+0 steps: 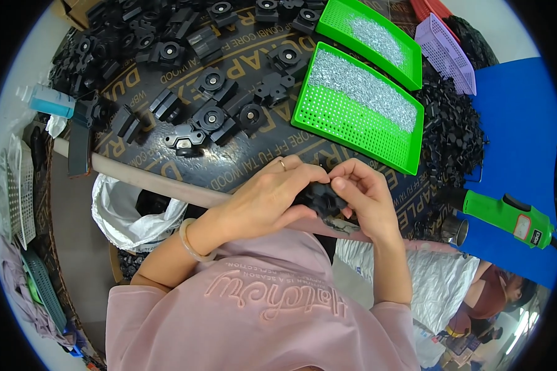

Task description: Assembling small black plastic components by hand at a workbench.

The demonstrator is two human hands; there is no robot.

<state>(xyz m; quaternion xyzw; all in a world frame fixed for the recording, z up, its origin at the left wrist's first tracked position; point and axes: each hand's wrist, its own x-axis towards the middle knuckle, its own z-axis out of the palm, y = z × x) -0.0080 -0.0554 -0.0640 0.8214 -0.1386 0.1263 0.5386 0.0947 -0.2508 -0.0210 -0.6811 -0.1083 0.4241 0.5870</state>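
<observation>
Head view showed the left hand (pixel 269 193) and right hand (pixel 372 199) with their fingers closed on a dark, angular part (pixel 325 199) at the worktop (pixel 235 166)'s near edge. A slackened pinch could have sent it over that edge, its hard faces perhaps giving little purchase. Beyond lay chunky matte-black blocks (pixel 208 120) with ringed round centres; a perforated green tray (pixel 353 156) held shiny, silvery metal pieces (pixel 365 89).

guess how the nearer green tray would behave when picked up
The nearer green tray looks like moulded plastic, so it would probably stay stiff. Small silvery pieces heap along its far half, so that side may feel heavier. Those pieces look loose, so a tilt could send them sliding.
</observation>
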